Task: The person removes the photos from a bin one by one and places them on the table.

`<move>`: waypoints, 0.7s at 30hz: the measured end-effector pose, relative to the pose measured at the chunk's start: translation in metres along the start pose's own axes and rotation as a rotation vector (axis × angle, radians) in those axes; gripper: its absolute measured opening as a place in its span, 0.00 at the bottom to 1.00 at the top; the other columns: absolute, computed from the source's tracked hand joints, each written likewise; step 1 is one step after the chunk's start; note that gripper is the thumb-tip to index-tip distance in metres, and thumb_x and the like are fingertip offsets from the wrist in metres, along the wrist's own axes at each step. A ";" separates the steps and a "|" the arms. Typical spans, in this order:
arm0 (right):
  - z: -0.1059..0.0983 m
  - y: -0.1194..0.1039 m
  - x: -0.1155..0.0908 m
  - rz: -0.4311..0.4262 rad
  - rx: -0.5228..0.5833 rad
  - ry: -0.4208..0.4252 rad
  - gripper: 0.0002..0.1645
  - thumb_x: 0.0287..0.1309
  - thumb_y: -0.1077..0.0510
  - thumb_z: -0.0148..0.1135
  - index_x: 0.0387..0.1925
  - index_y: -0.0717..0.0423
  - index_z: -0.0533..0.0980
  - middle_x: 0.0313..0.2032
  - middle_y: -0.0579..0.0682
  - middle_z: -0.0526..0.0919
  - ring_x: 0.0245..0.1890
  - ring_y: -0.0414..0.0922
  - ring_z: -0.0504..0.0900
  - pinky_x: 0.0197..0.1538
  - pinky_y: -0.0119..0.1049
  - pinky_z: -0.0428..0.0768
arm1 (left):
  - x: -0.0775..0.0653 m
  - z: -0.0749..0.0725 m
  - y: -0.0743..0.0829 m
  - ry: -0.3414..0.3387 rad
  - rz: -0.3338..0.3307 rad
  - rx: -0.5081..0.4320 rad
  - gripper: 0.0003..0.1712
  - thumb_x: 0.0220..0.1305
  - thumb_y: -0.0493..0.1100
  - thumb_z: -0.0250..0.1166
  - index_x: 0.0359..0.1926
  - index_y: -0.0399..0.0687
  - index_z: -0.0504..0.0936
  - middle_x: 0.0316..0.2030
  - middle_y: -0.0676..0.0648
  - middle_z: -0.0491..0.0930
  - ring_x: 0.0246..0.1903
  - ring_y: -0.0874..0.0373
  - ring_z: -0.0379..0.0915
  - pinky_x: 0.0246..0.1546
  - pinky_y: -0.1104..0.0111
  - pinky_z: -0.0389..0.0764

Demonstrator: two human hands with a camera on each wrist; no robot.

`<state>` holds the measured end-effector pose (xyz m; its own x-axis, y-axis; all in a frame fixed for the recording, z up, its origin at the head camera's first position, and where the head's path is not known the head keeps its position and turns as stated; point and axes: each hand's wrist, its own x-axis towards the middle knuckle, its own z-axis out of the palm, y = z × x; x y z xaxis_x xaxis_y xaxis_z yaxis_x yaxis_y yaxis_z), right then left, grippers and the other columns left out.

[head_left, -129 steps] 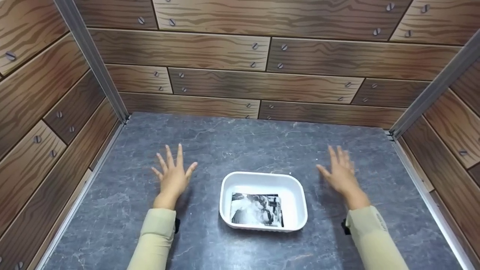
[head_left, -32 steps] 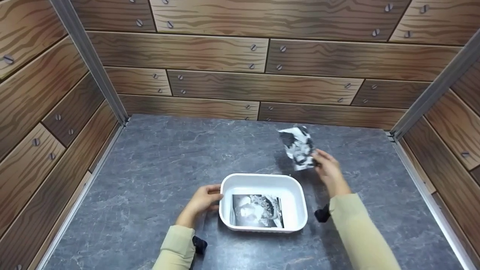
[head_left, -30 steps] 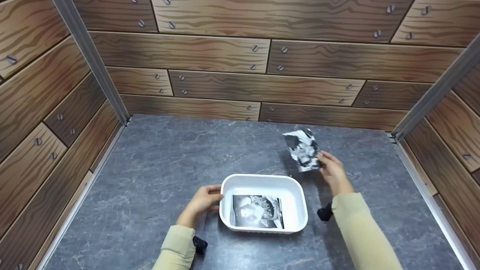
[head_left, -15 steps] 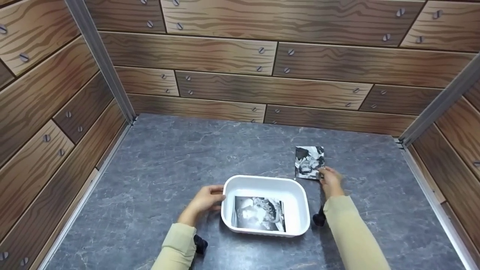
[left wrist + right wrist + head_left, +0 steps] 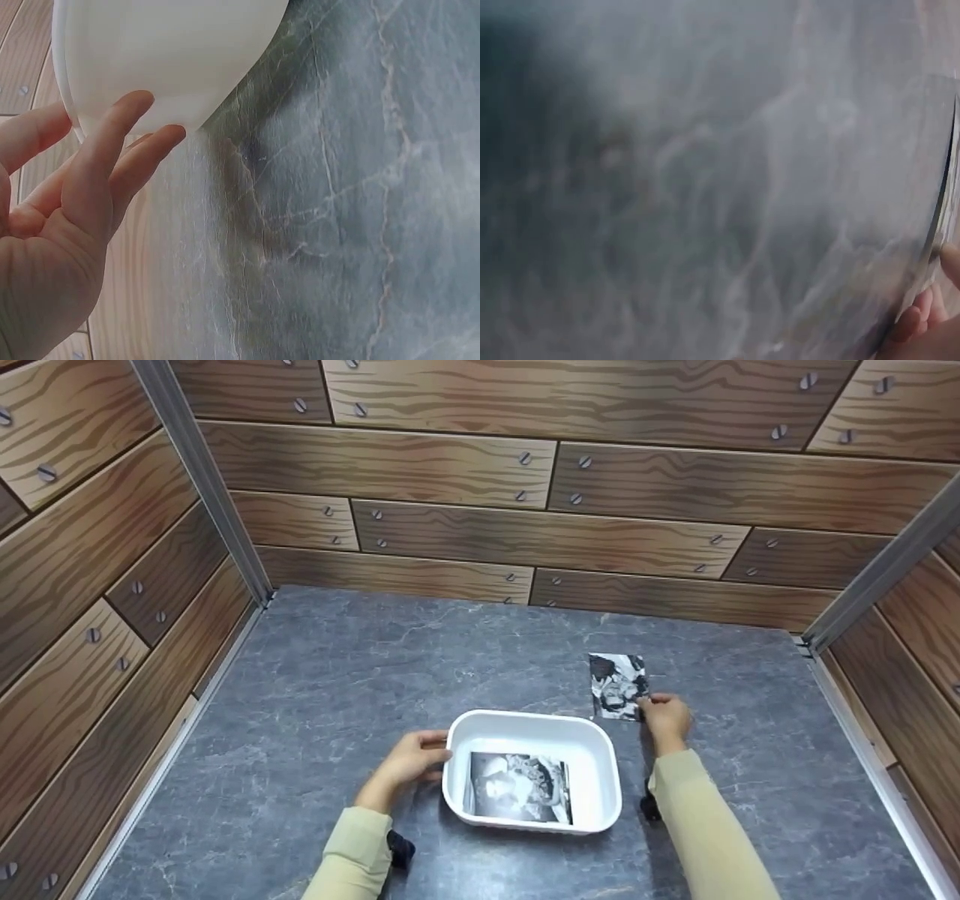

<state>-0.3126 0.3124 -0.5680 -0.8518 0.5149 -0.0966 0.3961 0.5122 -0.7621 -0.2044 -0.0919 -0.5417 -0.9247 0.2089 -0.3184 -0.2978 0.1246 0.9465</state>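
Note:
A white plastic tub (image 5: 592, 765) stands on the tabletop with a stack of black-and-white photos (image 5: 517, 787) lying inside. At the tub's left side, my left hand (image 5: 405, 757) holds its rim, with the thumb over the edge and the fingers against the outer wall; the left wrist view shows these fingers (image 5: 124, 124) close up. Behind the tub to the right, another black-and-white photo (image 5: 618, 682) lies on or just above the table. My right hand (image 5: 666, 720) pinches it by its lower right edge. In the right wrist view only fingertips (image 5: 922, 307) at that edge appear.
The grey marbled tabletop (image 5: 360, 660) is bounded by wood-print panels (image 5: 450, 472) at the back and both sides. Metal posts (image 5: 202, 480) stand in the rear corners. Bare tabletop stretches left of the tub and behind it.
My right hand brought the photo from a raised, tilted pose down toward the table, where it now looks flat. Earlier both hands were spread apart from the tub; the left has since come to its rim.

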 end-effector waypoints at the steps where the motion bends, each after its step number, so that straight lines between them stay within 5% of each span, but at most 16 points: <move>1: -0.001 0.000 -0.001 0.011 0.019 -0.019 0.26 0.61 0.54 0.61 0.53 0.70 0.74 0.53 0.68 0.77 0.54 0.63 0.74 0.61 0.51 0.72 | 0.000 0.000 -0.001 0.002 -0.001 0.003 0.26 0.64 0.31 0.59 0.62 0.27 0.69 0.57 0.30 0.75 0.47 0.48 0.80 0.43 0.59 0.87; 4: -0.008 -0.004 -0.005 0.057 0.162 -0.058 0.32 0.62 0.53 0.61 0.60 0.70 0.68 0.56 0.69 0.74 0.53 0.59 0.75 0.59 0.46 0.74 | 0.001 0.000 -0.002 0.006 -0.005 0.004 0.26 0.64 0.31 0.58 0.63 0.28 0.69 0.57 0.30 0.75 0.49 0.47 0.79 0.43 0.59 0.87; 7: -0.016 -0.012 -0.013 0.076 0.416 -0.146 0.37 0.64 0.52 0.59 0.67 0.68 0.61 0.54 0.59 0.75 0.47 0.45 0.78 0.57 0.36 0.76 | -0.001 0.001 -0.003 0.009 -0.006 0.009 0.27 0.64 0.31 0.58 0.63 0.28 0.68 0.56 0.29 0.75 0.49 0.46 0.79 0.43 0.60 0.87; 12: -0.026 -0.035 -0.041 -0.078 0.796 -0.403 0.32 0.69 0.63 0.51 0.68 0.73 0.55 0.43 0.42 0.79 0.41 0.34 0.81 0.54 0.28 0.80 | -0.004 0.002 -0.002 0.007 0.001 0.024 0.27 0.65 0.32 0.58 0.63 0.27 0.68 0.56 0.29 0.76 0.49 0.45 0.79 0.42 0.60 0.87; 15: -0.025 -0.047 -0.070 -0.236 0.751 -0.556 0.28 0.67 0.66 0.53 0.65 0.74 0.61 0.47 0.46 0.81 0.46 0.38 0.81 0.54 0.29 0.80 | -0.005 0.001 -0.002 0.010 0.005 0.023 0.27 0.65 0.31 0.58 0.63 0.27 0.68 0.56 0.29 0.76 0.49 0.45 0.79 0.42 0.59 0.87; 21: -0.005 -0.044 -0.115 -0.395 0.348 -0.822 0.31 0.60 0.56 0.64 0.62 0.65 0.69 0.60 0.63 0.75 0.59 0.53 0.76 0.61 0.36 0.78 | -0.004 0.003 0.000 -0.001 0.027 0.011 0.27 0.64 0.31 0.58 0.63 0.25 0.67 0.55 0.27 0.75 0.48 0.46 0.79 0.42 0.58 0.87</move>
<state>-0.2310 0.2339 -0.5202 -0.9273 -0.3580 -0.1094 0.0195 0.2457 -0.9691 -0.2003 -0.0901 -0.5406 -0.9320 0.2135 -0.2929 -0.2701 0.1298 0.9540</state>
